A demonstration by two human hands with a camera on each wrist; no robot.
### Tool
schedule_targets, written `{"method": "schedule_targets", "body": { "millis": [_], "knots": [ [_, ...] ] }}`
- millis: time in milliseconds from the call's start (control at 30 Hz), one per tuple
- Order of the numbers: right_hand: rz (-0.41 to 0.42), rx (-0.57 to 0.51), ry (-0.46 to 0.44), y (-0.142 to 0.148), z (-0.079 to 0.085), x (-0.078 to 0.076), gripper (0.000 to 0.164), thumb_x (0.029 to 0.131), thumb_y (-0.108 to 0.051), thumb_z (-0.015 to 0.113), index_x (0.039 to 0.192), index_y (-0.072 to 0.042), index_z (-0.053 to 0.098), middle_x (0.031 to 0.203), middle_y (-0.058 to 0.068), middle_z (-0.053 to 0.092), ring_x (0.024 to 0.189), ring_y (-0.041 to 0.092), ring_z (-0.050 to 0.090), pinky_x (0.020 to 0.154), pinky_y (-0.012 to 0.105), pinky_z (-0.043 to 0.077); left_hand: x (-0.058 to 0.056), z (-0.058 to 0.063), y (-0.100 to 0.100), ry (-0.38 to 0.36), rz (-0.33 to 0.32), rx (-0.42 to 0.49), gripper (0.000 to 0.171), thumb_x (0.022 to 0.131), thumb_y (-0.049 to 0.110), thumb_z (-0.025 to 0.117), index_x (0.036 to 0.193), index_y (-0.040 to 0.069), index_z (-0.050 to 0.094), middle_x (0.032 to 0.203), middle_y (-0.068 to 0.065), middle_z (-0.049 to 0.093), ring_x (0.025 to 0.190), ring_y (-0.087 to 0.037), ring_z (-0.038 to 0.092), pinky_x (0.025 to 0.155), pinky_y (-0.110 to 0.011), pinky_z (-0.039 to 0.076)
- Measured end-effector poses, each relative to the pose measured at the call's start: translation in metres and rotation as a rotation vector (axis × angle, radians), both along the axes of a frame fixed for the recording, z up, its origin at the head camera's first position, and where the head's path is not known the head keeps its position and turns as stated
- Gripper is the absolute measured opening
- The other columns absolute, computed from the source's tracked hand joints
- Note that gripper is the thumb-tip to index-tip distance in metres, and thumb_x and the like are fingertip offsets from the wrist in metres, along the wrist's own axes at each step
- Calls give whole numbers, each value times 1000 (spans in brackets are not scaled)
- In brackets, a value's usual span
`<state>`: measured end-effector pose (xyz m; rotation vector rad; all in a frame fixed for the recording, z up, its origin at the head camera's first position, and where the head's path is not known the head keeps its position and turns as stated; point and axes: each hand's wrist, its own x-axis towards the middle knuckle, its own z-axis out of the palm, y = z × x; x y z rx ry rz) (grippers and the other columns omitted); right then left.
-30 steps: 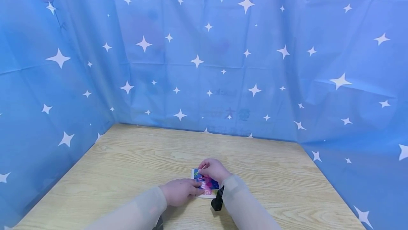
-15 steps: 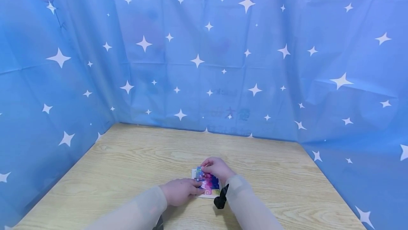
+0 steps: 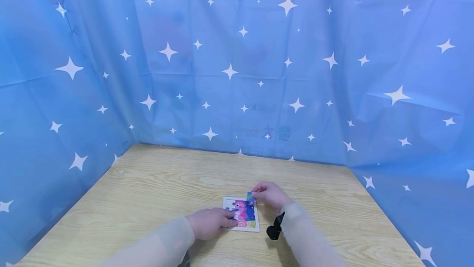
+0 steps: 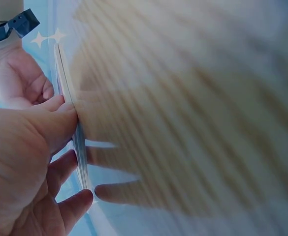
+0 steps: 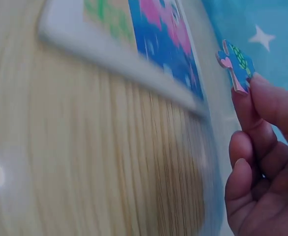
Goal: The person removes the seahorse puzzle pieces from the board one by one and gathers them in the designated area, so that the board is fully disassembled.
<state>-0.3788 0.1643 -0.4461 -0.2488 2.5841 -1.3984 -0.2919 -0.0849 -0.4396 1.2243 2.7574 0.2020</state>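
A jigsaw puzzle with a pink seahorse on dark blue lies in a white frame on the table; its upper left shows a pale bare patch. My left hand rests at the puzzle's left side, fingers stretched over the picture; in the left wrist view the thumb and fingertips touch the thin board. Between thumb and forefinger, my right hand pinches a blue puzzle piece with green leaves and a pink part. It is held up near the frame's upper right corner.
The puzzle lies near the front of a light wood-grain table. A blue curtain with white stars hangs behind and along both sides. A black wrist camera sits below my right wrist.
My right hand has lifted the blue piece from the puzzle's upper left and carried it right, baring a pale patch. The left hand has stayed in place.
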Motion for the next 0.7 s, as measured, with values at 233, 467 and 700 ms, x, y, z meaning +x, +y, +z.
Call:
{"method": "schedule_targets", "body": {
  "millis": [233, 467, 700],
  "knots": [
    [-95, -8, -31, 30, -1, -1, 8, 88, -13, 69, 92, -6, 68, 88, 6, 60, 80, 20, 50, 71, 32, 39, 2, 1, 1, -21, 19, 1, 38, 99, 21, 54, 135, 30, 57, 138, 5, 53, 129, -14, 47, 106, -32, 40],
    [-127, 21, -7, 52, -4, -4, 6, 89, -9, 67, 93, -4, 68, 86, 6, 60, 75, 20, 49, 65, 30, 39, 3, 1, 1, 9, 8, -9, 37, 99, 21, 54, 135, 29, 58, 138, 4, 54, 129, -14, 47, 106, -31, 40],
    [-151, 31, 14, 63, -10, -5, 4, 89, -6, 67, 90, -1, 66, 82, 5, 59, 73, 19, 47, 64, 29, 39, 3, 0, 1, 15, 5, -9, 38, 98, 22, 55, 135, 30, 58, 138, 5, 54, 129, -14, 47, 105, -31, 40]
  ]
}}
